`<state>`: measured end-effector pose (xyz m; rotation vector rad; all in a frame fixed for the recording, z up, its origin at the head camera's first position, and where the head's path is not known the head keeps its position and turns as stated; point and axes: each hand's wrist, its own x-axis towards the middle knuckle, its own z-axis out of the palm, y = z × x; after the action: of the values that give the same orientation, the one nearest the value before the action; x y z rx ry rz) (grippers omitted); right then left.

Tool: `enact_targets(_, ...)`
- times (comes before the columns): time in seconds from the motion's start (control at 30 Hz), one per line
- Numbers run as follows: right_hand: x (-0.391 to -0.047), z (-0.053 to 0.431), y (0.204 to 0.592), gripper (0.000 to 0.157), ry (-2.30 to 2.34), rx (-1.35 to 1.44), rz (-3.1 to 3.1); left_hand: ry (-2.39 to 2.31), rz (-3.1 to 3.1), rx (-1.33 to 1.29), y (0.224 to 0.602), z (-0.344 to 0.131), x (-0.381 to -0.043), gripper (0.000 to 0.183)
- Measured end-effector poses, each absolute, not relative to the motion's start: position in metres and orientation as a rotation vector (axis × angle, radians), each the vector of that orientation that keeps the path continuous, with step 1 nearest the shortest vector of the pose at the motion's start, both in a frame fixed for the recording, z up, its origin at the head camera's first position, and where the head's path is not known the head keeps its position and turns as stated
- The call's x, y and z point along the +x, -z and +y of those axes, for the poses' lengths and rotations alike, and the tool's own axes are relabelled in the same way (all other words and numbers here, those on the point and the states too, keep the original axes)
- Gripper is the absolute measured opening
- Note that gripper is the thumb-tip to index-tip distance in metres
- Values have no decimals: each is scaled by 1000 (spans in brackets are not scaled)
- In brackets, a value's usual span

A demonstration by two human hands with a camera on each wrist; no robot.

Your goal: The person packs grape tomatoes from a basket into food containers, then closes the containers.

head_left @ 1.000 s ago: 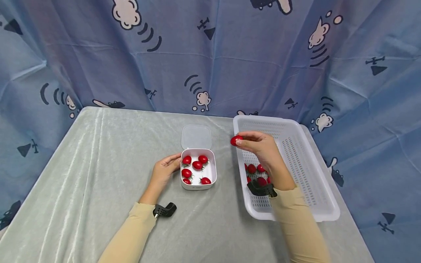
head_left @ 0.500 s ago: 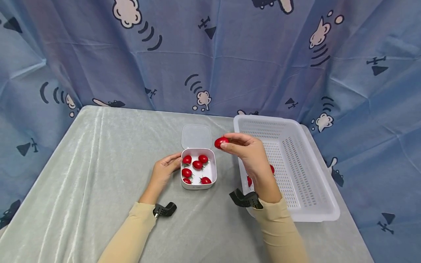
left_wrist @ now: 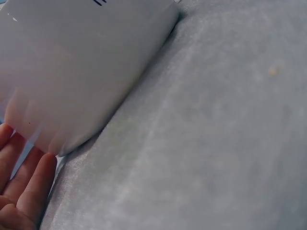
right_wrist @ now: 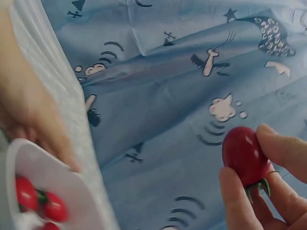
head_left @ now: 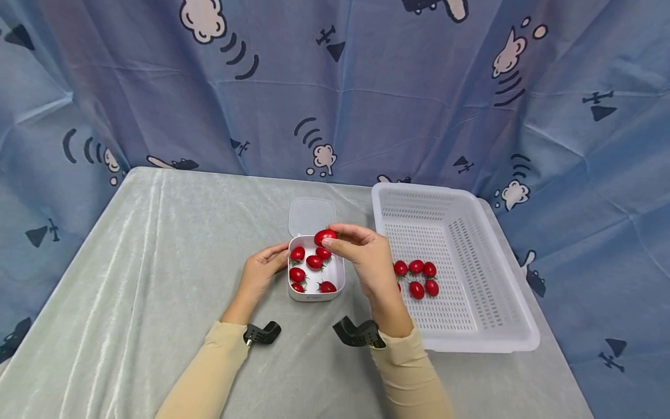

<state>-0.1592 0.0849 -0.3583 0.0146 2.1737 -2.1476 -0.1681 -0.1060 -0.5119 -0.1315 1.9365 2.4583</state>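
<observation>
My right hand (head_left: 369, 259) pinches a red cherry tomato (head_left: 325, 237) between thumb and fingers, above the far right part of a small white box (head_left: 314, 297). Its green stem end shows in the right wrist view, where the tomato (right_wrist: 245, 155) hangs clear of the box. Several cherry tomatoes (head_left: 314, 263) lie spaced out on the box floor. At the box's left side rests my left hand (head_left: 259, 273), its fingers lying against the wall. In the left wrist view those fingertips (left_wrist: 45, 165) touch the outer wall of the box (left_wrist: 86, 72) low down.
To the right stands a white perforated basket (head_left: 492, 256) holding several more cherry tomatoes (head_left: 416, 290). A translucent lid (head_left: 311, 216) lies just behind the box. Pale cloth covers the table (head_left: 199, 233), and a blue patterned curtain (head_left: 272, 93) hangs along its back edge.
My right hand has carried the tomato leftward from over the basket's left rim to above the box. More tomatoes in the basket are uncovered. My left hand has stayed put.
</observation>
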Motion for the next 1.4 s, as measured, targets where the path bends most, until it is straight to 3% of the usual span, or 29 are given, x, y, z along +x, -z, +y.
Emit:
enact_targets(0.23,-160,71,398,27,2051,127,2356,-2462,1922,-140,510,-105,-169,36)
enact_targets(0.57,-170,60,441,24,1852,53,2596,-2451,1943,-137,511,-105,-168,37)
enact_targets(0.9,-171,54,448,25,1651,-184,2759,-2447,1949,-143,510,-106,-169,39)
enact_targets(1.4,-172,51,453,29,1498,-238,2807,-2434,1958,-129,506,-106,-166,38)
